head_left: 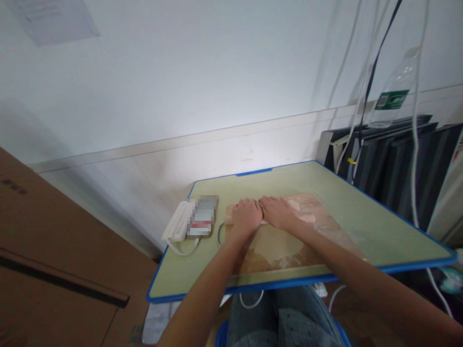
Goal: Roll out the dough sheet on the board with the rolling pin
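Note:
A flat sheet of pale dough [277,243] lies on a floured wooden board [325,226] near the table's front edge. Across its far part runs a light wooden rolling pin [306,218], whose ends show on both sides of my hands. My left hand [248,213] is closed over the pin left of its middle. My right hand [278,210] is closed over it just to the right, and the two hands touch or nearly touch. Both hands hide the middle of the pin.
On the green table [376,231] with blue edging, a phone [203,217] and a white object [179,220] with a cable lie at the left. Dark panels [394,154], a plastic bottle [392,99] and hanging cables are at the right. Cardboard [65,241] stands at the left.

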A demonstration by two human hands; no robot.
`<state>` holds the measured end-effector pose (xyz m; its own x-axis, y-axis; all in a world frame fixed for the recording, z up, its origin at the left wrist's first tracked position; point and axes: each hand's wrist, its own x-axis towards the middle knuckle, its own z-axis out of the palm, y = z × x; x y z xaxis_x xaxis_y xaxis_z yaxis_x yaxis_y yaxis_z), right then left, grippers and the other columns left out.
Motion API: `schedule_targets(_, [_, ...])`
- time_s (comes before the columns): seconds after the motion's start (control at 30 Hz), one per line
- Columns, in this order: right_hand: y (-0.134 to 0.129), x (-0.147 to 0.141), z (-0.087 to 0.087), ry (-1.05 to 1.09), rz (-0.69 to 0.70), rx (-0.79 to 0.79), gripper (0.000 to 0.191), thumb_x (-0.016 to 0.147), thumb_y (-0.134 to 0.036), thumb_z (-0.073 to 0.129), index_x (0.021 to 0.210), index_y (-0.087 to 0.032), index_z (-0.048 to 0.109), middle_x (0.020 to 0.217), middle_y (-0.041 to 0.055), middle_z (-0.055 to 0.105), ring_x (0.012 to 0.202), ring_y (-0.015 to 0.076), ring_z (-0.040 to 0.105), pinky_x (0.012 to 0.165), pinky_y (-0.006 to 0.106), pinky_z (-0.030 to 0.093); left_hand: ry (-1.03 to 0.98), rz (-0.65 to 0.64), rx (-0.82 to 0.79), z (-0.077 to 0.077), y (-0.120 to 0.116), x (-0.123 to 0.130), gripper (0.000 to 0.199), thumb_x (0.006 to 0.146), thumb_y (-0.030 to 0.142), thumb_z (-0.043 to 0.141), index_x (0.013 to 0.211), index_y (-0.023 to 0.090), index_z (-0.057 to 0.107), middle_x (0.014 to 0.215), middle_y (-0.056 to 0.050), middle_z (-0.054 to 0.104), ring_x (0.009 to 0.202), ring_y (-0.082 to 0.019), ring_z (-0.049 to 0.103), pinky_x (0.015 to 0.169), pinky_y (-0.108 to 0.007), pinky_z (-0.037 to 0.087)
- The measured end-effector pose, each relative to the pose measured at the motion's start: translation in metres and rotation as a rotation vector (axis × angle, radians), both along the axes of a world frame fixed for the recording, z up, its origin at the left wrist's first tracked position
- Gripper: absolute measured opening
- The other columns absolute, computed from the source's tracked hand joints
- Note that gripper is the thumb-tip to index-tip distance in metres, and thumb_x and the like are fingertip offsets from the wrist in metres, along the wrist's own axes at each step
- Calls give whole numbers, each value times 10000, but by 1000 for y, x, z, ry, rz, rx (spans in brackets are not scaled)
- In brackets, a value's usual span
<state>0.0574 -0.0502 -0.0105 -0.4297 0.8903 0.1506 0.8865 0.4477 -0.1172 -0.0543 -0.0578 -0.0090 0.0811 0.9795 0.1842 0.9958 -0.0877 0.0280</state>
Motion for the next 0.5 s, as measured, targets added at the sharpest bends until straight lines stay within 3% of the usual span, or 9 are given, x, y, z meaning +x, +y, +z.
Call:
schedule_targets(0.13, [-19,3,-1,-13,25,41,361,895,-226,241,1163,-174,477,1290,122,473,1180,248,416,937,439,305,2,-24,64,-5,-18,-1,351,904,250,248,998,180,579,1075,-78,588,1033,-203,505,881,-342,367])
schedule_targets(0.27, [-31,4,-4,-12,26,57,392,897,-231,235,1222,-164,445,1316,111,453,1187,233,413,958,429,302,6,-52,112,-9,-31,-2,341,908,242,248,1052,182,552,1140,-80,558,1079,-200,479,900,-346,352])
schedule_targets(0.5, [-20,0,-3,-1,-3,54,371,908,-241,237,1167,-157,489,1272,129,489,1164,226,434,949,380,310,-11,-22,80,-7,-20,-1,351,908,249,233,1004,192,566,1057,-68,597,1006,-192,533,846,-318,398])
